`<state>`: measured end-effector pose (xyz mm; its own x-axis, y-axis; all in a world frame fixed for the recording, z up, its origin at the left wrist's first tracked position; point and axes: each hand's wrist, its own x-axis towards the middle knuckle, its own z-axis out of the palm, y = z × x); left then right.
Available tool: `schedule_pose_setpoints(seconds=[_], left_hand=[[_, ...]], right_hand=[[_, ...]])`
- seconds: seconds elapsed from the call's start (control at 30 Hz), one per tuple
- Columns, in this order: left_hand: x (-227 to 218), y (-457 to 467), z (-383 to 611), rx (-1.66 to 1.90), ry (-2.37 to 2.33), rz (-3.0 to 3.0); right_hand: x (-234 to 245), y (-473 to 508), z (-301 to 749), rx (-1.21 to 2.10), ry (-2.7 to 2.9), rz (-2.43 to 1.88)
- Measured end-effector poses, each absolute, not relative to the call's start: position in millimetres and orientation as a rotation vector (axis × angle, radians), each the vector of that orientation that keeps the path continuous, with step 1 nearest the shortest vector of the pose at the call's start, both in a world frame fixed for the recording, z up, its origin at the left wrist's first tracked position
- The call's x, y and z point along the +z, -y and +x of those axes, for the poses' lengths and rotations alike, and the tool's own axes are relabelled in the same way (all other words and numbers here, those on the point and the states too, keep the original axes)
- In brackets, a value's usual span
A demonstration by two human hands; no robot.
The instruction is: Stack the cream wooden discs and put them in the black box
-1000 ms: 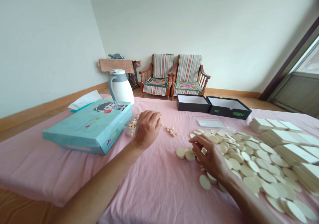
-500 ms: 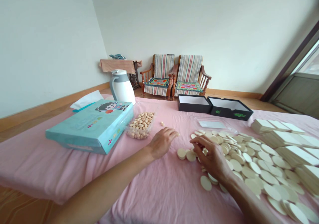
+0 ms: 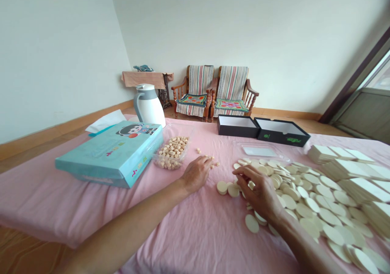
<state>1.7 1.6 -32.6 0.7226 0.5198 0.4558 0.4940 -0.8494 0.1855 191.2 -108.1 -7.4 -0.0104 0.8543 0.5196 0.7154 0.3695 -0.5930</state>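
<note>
My left hand [image 3: 197, 171] rests knuckles-up on the pink cloth [image 3: 195, 229], fingers curled, its fingertips at a few small loose tan beads [image 3: 213, 162]. A clear tray of the same beads [image 3: 172, 152] lies just to its left. My right hand [image 3: 258, 190] is curled at the edge of a wide spread of cream round discs [image 3: 307, 196], its fingers pinched on one disc. Two separate discs [image 3: 227, 188] lie between my hands.
A light blue flat box [image 3: 112, 152] lies at the left, with a white jug [image 3: 149, 105] behind it. Two open black boxes [image 3: 262, 129] stand at the back. Stacks of cream square cards [image 3: 350, 168] fill the right side. Two striped armchairs stand by the wall.
My left hand left the bead tray and came right and nearer, onto the loose beads. My right hand has stayed at the discs.
</note>
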Motion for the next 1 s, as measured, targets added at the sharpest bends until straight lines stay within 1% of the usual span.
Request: schedule_pose_setpoints(seconds=[0.17,0.33,0.43,0.53,0.57,0.63,0.73,0.8,0.87,1.0], left_hand=[[-6.3,9.5,-9.1,1.009,-0.769,2.991],[24.2,-5.7,-33.1,1.483,-1.128,2.916],[31.9,-13.6,-43.8,1.585,-1.263,2.866],[30.6,-9.3,-43.7,1.626,-1.145,2.903],[28.1,-5.9,-41.0,1.598,-1.059,2.93],[20.2,1.1,-32.5,1.429,-0.862,2.999],[1.7,6.9,-16.0,0.983,-0.67,3.048],[-12.3,5.9,-6.6,0.808,-0.644,3.039],[-24.3,2.2,-0.4,0.705,-0.607,3.029],[-35.4,-4.1,3.1,0.708,-0.621,2.981]], right_hand=[[-6.8,109.0,191.2,0.217,1.758,-1.408],[-6.7,108.9,190.9,0.225,1.765,-1.405],[-7.3,108.3,190.5,0.237,1.769,-1.412],[-7.7,108.3,189.8,0.234,1.761,-1.416],[-7.6,108.4,189.5,0.235,1.756,-1.418],[-7.4,108.8,189.0,0.242,1.748,-1.426],[-7.0,109.2,188.8,0.243,1.747,-1.429],[-6.6,109.1,189.1,0.232,1.752,-1.424],[-6.1,108.8,189.3,0.222,1.76,-1.418],[-6.8,108.3,189.9,0.224,1.768,-1.417]])
